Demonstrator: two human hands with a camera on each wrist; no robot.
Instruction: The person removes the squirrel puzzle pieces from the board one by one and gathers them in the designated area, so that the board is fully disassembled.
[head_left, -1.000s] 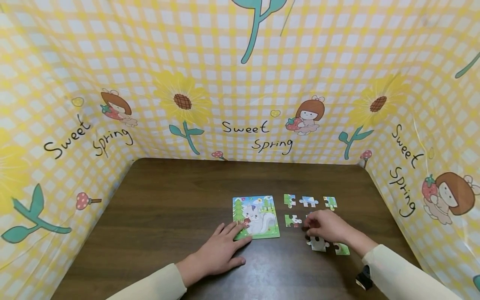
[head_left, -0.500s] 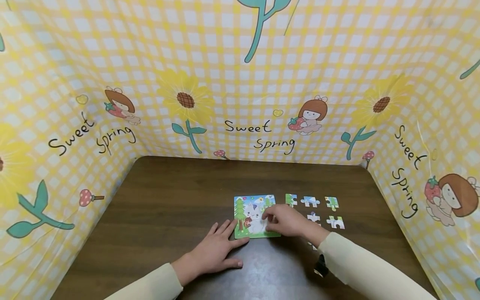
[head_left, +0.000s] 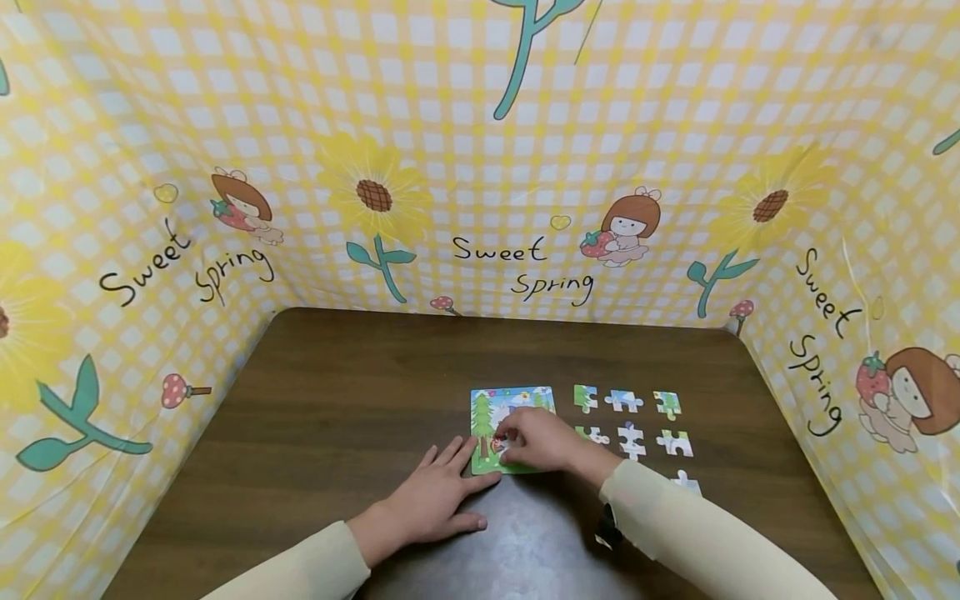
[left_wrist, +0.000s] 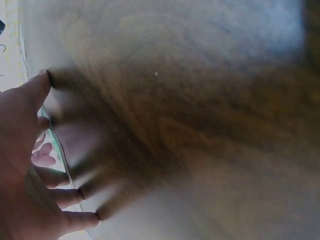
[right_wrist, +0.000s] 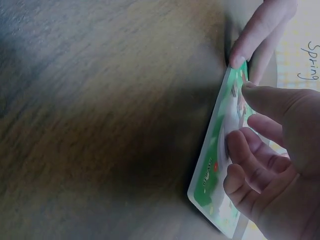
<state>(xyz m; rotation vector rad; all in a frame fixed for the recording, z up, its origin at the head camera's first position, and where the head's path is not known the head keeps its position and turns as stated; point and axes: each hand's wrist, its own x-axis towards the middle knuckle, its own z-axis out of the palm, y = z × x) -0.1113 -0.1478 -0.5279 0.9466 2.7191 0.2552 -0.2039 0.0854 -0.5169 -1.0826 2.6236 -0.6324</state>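
Observation:
A square squirrel-picture puzzle board lies on the table right of centre in the head view. My left hand rests spread on the tabletop, its fingertips and thumb at the board's left edge and near corner. Over the lower left of the picture, my right hand has thumb and forefinger bent downward, pinching what seems to be a jigsaw piece, nearly all hidden by the fingers. Right wrist view: the thumb comes down close to the board's surface, the other fingers curl loosely.
Loose jigsaw pieces lie in rows right of the board, such as a blue-and-white jigsaw piece at the back. My right sleeve covers part of the nearest row. Yellow checked cloth walls in the brown table.
My right hand has moved left from the loose pieces onto the board, then farther toward its lower left. My left hand has slid slightly off the picture to the board's edge.

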